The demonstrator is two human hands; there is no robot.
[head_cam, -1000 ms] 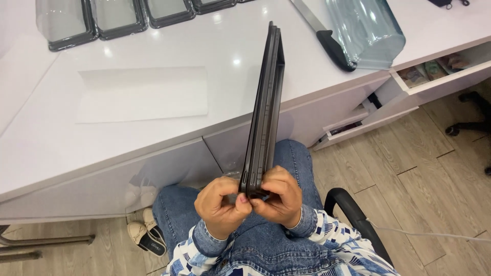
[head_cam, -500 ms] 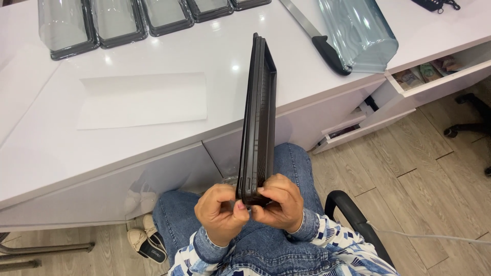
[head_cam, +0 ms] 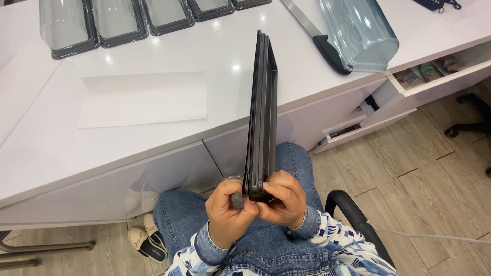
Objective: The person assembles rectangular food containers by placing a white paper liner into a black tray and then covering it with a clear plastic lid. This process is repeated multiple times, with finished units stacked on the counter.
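Dark tablet-like case [head_cam: 262, 115], thin and black, held edge-on to the head camera, long axis running from the near end at the hands up and away toward the far side of the white counter [head_cam: 153, 133]. Near end pinched between both hands above the lap, far end free in the air over the counter edge, touching nothing there. Left hand [head_cam: 227, 214] clamped on the near left edge, thumb and fingertips pressed against the side. Right hand [head_cam: 286, 204] closed on the near right corner, fingers curled over the end. Both equally near; the whole length lies away from the hands, standing nearly upright, tilted slightly right at the top. Looks like two or three slim layers stacked together, though hard to tell from this edge view whether one folding case or separate pieces.

On the counter, left of the case, a white sheet [head_cam: 146, 98] lying flat. Farther back, a row of clear containers with dark rims [head_cam: 115, 23]. To the far right, a clear bluish cover [head_cam: 360, 33] beside a long dark-handled knife [head_cam: 317, 36]. Open drawer [head_cam: 434, 74] at right.
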